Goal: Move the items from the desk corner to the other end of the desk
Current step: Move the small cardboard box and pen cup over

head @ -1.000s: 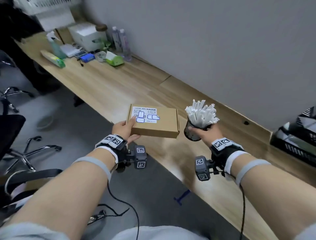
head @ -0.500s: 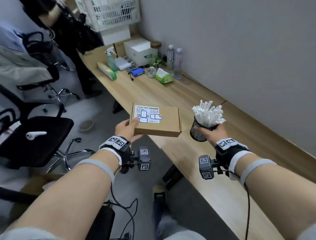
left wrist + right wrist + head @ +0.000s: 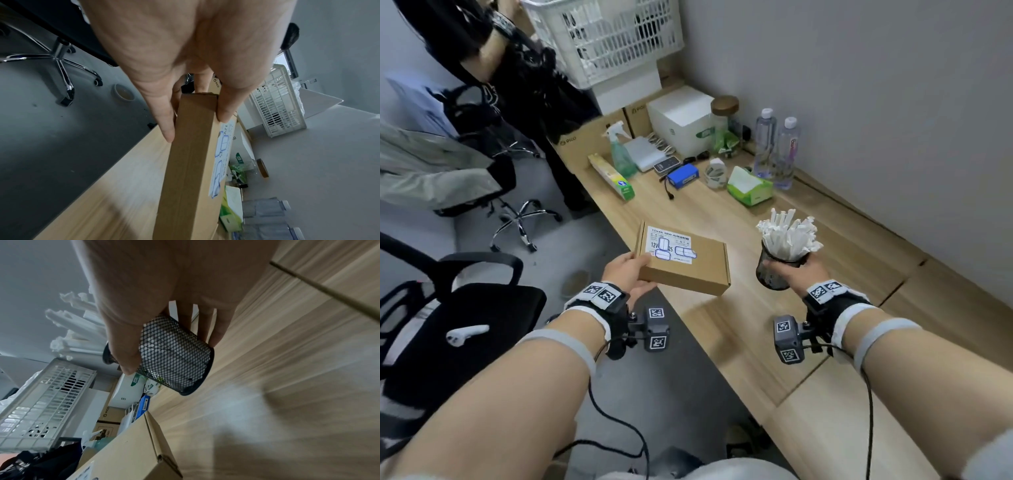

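Your left hand [image 3: 626, 274] grips the box [image 3: 686, 262] by its near-left edge — thumb on the labelled top, fingers [image 3: 164, 120] underneath, as the left wrist view shows. The box is held flat in the air over the front edge of the desk [image 3: 726, 219], at about 11 o'clock from your left wrist.

Your right hand [image 3: 796, 275] is wrapped round the black mesh cup [image 3: 774, 270]; in the right wrist view the thumb presses one side of the cup [image 3: 174, 356] and the fingers [image 3: 218, 327] curl round the other. The cup is upright, packed with white sticks [image 3: 789, 236] that fan out above its rim, and it is held above the desk, clear of the surface, at 3 o'clock from the box and near it.

At 12 o'clock, at the far end of the desk, lie a green tissue pack [image 3: 750, 190], a tape roll [image 3: 714, 174], a blue box [image 3: 683, 175], a spray bottle [image 3: 621, 154], two clear bottles [image 3: 786, 154] against the wall, and a white basket [image 3: 606, 37] stacked on cartons. At 9 o'clock stands a black chair [image 3: 448, 329] — a white earbud [image 3: 467, 332] lies on its seat.
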A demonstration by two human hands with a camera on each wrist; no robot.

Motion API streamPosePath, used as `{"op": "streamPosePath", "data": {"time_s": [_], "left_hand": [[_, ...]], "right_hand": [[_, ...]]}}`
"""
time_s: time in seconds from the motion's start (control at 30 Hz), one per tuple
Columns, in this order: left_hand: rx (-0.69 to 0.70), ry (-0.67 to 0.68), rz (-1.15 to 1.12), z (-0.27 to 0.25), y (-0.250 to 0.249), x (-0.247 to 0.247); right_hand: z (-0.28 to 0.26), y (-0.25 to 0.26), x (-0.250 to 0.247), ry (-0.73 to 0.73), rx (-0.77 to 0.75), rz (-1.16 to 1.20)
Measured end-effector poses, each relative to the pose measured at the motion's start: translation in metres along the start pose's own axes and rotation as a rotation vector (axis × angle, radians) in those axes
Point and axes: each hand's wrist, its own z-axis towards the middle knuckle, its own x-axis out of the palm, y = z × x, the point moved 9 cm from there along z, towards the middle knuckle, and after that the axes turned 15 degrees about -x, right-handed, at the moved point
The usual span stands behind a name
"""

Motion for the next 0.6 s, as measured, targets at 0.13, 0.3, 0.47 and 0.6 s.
{"op": "streamPosePath", "data": {"time_s": [0.13, 0.3, 0.47, 0.6], "left_hand": [[-0.053, -0.002, 0.001, 0.044, -0.031, 0.008], [-0.112, -0.014, 0.019, 0.102, -0.068, 0.02], [-0.187, 0.055, 0.094, 0.171, -0.1, 0.046], [-0.235, 0.153, 0.214, 0.237, -0.126, 0.075]], "right_hand": [[0.046, -0.009, 0.021, -0.025, 0.018, 0.044], [0.083, -0.014, 0.037, -0.088, 0.044, -0.006], [0.112, -0.021, 0.054, -0.186, 0.093, -0.031], [0.129, -0.031, 0.067, -0.266, 0.176, -0.102]]}}
